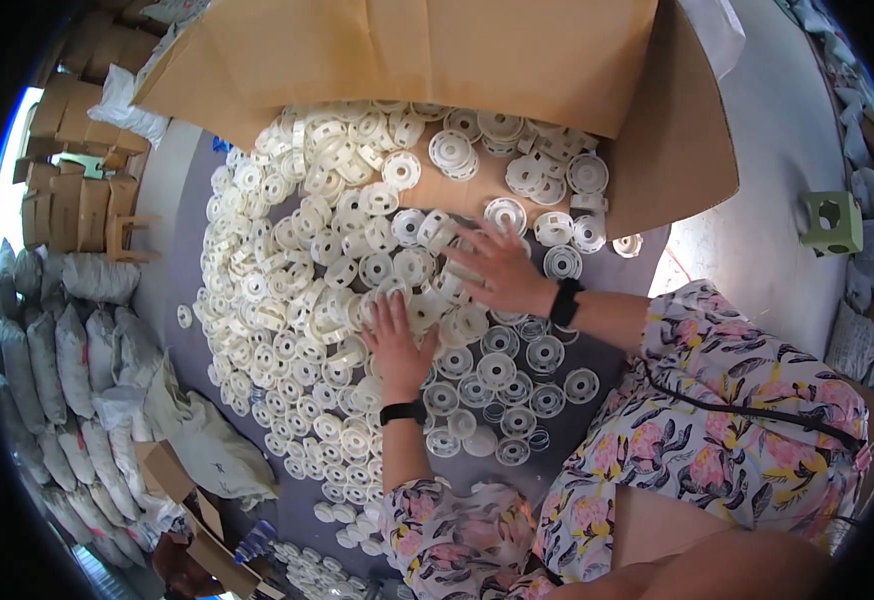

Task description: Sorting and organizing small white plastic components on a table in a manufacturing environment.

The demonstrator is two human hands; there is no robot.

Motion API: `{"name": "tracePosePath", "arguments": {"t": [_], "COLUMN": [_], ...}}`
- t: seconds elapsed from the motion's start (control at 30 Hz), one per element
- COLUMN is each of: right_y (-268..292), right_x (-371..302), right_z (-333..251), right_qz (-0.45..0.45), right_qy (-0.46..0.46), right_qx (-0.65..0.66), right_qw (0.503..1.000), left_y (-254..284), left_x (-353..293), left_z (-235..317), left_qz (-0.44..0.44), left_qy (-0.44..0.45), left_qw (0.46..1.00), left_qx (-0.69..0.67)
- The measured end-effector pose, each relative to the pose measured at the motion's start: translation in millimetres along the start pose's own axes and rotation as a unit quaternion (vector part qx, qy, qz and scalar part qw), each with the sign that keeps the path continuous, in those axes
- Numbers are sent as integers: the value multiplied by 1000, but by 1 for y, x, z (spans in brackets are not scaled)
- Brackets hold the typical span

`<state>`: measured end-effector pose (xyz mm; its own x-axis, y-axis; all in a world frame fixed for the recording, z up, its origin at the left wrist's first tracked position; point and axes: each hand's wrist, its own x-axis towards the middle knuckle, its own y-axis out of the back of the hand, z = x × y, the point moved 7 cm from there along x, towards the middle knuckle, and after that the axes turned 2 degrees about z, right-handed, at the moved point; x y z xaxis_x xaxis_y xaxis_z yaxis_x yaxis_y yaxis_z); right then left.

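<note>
A wide heap of round white plastic parts [257, 285], ring-shaped with holed centres, covers the dark table. My left hand [399, 352] lies palm down on the heap, its fingers stretched out and apart over several of the parts. Farther right, my right hand [512, 277] reaches over the pile with its fingers spread, beside a tilted white ring [437, 232]. I see nothing gripped in either hand, though the parts under the palms are hidden. Nearer to me, separate round parts with clear or grey rims [497, 371] lie mostly flat.
A large open cardboard box [437, 60] lies at the far side, with white parts spilling from its mouth. Stacked filled sacks [67, 370] and cartons [72, 205] stand left. A green stool [833, 222] is on the floor at right. More white parts [317, 572] lie at lower left.
</note>
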<state>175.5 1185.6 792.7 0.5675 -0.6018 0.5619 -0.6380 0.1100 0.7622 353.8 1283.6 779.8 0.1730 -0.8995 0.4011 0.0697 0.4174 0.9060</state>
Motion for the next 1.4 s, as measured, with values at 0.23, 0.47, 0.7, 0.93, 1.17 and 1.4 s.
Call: {"name": "tracePosePath", "arguments": {"t": [0.23,0.47,0.7,0.93,1.17,1.4], "right_y": [-36,-38,-9,4,45,30], "right_x": [-21,-12,-56,-109,-124,-164], "right_z": [2,4,5,17,57,127], "right_qz": [-69,-110,-62,-103,-72,-46], "right_qy": [-46,-36,6,45,-121,-261], "right_qx": [38,112,96,37,199,216], "right_qw": [996,987,993,993,970,940], "left_y": [-16,-13,2,-17,-63,-63], "left_x": [-27,-72,-119,-156,-106,-70], "left_z": [-2,-27,6,138,212,213], "left_qz": [-24,49,180,51,58,83], "left_qy": [18,86,218,53,-111,-55], "left_qw": [999,969,925,969,958,959], "left_qx": [-37,-228,-253,-234,-260,-265]}}
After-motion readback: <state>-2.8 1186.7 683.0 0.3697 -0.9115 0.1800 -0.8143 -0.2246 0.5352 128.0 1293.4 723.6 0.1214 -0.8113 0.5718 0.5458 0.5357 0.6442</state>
